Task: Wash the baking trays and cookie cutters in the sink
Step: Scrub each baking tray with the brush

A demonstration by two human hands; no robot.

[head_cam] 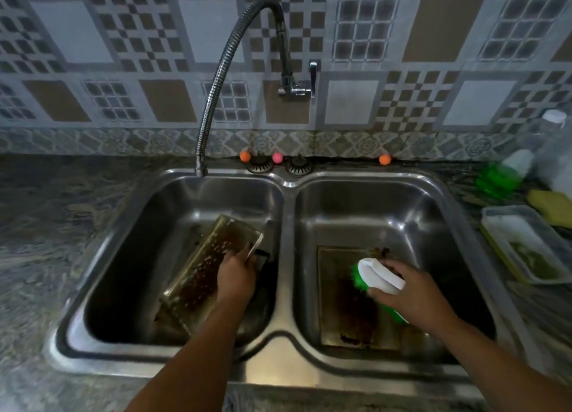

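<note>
A double steel sink [288,194] fills the middle of the view. In its left basin a stained baking tray [201,266] stands tilted on edge, wet with droplets, and my left hand [236,280] grips its right rim. A second tray [346,303] with dark burnt patches lies flat on the floor of the right basin. My right hand [408,294] holds a scrub brush [376,277] with a white handle and green bristles just above that tray. No cookie cutters can be made out.
A flexible metal faucet [216,95] arches from the wall down to the left basin's back rim. On the right counter stand a green soap bottle [501,176], a yellow sponge [551,205] and a rectangular dish [526,244] with greenish residue. Stone counter surrounds the sink.
</note>
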